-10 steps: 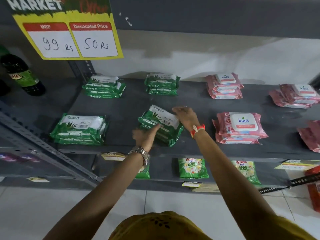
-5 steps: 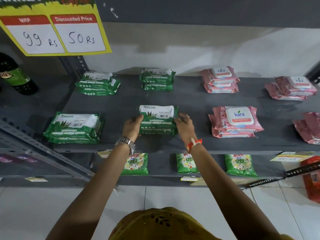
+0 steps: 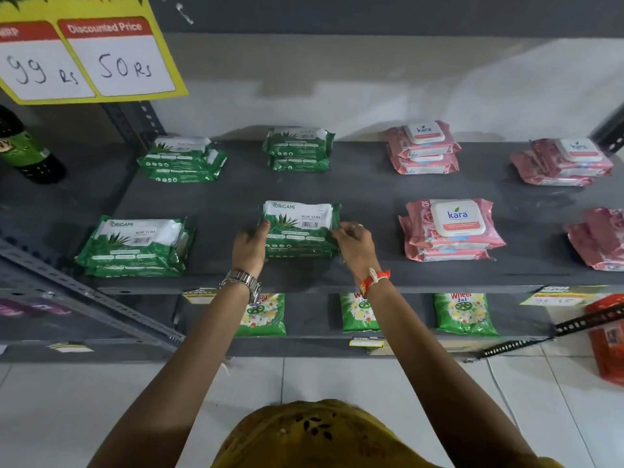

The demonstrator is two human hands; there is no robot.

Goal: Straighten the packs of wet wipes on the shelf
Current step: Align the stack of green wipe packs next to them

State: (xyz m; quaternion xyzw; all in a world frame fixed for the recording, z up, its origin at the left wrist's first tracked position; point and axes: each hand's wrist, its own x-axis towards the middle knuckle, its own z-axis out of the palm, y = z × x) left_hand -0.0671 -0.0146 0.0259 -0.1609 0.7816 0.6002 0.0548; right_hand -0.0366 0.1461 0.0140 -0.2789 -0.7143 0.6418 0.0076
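A stack of green Origami wipes packs (image 3: 301,228) lies square at the front middle of the grey shelf (image 3: 368,194). My left hand (image 3: 249,247) grips its left side and my right hand (image 3: 354,246) grips its right side. More green stacks lie at the front left (image 3: 136,246), back left (image 3: 182,158) and back middle (image 3: 299,148). Pink Kara packs sit at the back (image 3: 423,148), front (image 3: 450,228), back right (image 3: 564,162) and at the right edge (image 3: 597,239), that last one askew.
A yellow price sign (image 3: 84,59) hangs at the upper left. A dark bottle (image 3: 27,153) stands on the neighbouring shelf to the left. Green detergent pouches (image 3: 464,314) lie on the lower shelf. Orange packs (image 3: 607,342) sit low on the right. White floor tiles lie below.
The middle green stack was tilted a second ago; both hands have turned it square to the shelf edge and now hold its two sides.
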